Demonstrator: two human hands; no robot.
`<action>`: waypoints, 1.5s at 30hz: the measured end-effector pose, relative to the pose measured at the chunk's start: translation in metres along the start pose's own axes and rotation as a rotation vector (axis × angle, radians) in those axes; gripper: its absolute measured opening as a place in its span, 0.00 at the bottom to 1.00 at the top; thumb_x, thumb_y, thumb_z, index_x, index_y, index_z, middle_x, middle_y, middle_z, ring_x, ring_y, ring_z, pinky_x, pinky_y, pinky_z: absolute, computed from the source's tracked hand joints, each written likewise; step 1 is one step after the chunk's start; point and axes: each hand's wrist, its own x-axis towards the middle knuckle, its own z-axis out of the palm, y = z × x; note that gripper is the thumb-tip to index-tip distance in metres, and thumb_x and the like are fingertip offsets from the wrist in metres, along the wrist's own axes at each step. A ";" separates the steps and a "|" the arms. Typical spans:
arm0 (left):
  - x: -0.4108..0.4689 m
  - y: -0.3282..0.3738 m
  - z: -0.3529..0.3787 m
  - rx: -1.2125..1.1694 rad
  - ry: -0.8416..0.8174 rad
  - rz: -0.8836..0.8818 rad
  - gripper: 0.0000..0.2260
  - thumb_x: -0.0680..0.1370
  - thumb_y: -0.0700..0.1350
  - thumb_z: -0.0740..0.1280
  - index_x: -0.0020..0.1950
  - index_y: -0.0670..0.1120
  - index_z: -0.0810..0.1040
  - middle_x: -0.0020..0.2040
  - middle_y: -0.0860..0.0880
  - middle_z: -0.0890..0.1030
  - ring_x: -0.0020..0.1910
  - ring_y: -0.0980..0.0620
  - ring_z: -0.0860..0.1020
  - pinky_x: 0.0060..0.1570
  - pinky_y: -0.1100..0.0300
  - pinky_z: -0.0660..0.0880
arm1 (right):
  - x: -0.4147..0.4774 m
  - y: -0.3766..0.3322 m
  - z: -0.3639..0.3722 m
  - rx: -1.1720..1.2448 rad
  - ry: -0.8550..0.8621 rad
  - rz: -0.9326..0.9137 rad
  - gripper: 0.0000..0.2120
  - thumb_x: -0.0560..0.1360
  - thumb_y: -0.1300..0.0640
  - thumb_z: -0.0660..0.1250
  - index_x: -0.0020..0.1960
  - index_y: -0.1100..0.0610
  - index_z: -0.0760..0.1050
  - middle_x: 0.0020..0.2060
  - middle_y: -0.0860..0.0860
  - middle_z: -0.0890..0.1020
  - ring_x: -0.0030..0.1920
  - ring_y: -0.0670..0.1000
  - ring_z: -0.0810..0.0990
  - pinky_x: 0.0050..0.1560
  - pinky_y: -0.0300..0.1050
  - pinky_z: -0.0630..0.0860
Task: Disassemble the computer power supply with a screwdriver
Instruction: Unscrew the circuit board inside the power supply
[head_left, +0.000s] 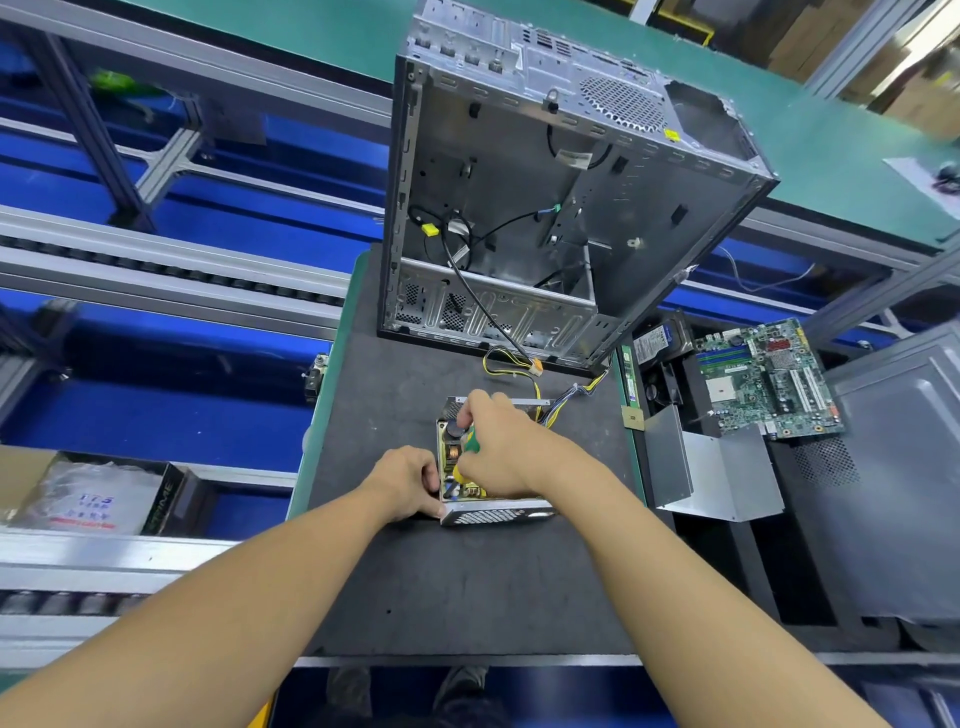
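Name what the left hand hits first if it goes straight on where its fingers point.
The power supply: fingers of the left hand seem to hold its left casing wall.

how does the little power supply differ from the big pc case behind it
The computer case is far larger than the power supply. The computer case holds mostly loose cables; the power supply has a packed circuit board. The left hand holds the power supply while the right hand holds a screwdriver over it; the computer case stands untouched. Both are open grey metal boxes with vent holes.
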 end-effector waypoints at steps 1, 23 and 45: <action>0.000 0.000 0.000 0.000 0.000 -0.005 0.17 0.64 0.42 0.81 0.33 0.50 0.71 0.35 0.56 0.76 0.39 0.54 0.75 0.35 0.66 0.68 | -0.001 -0.001 0.001 0.012 -0.021 0.007 0.15 0.75 0.56 0.65 0.60 0.53 0.66 0.59 0.53 0.68 0.60 0.58 0.70 0.59 0.53 0.70; 0.000 -0.004 0.003 -0.040 0.009 0.011 0.16 0.64 0.41 0.80 0.36 0.49 0.73 0.37 0.55 0.78 0.38 0.54 0.75 0.32 0.70 0.67 | -0.004 -0.002 0.006 -0.214 0.074 -0.066 0.10 0.81 0.52 0.59 0.57 0.56 0.63 0.55 0.56 0.66 0.57 0.61 0.72 0.51 0.55 0.72; -0.027 -0.016 0.039 -0.195 0.313 0.090 0.05 0.70 0.39 0.74 0.43 0.48 0.82 0.42 0.53 0.79 0.37 0.57 0.78 0.45 0.62 0.77 | -0.006 0.008 0.024 -0.285 0.257 -0.204 0.07 0.81 0.61 0.59 0.58 0.56 0.66 0.53 0.54 0.74 0.51 0.60 0.77 0.44 0.51 0.71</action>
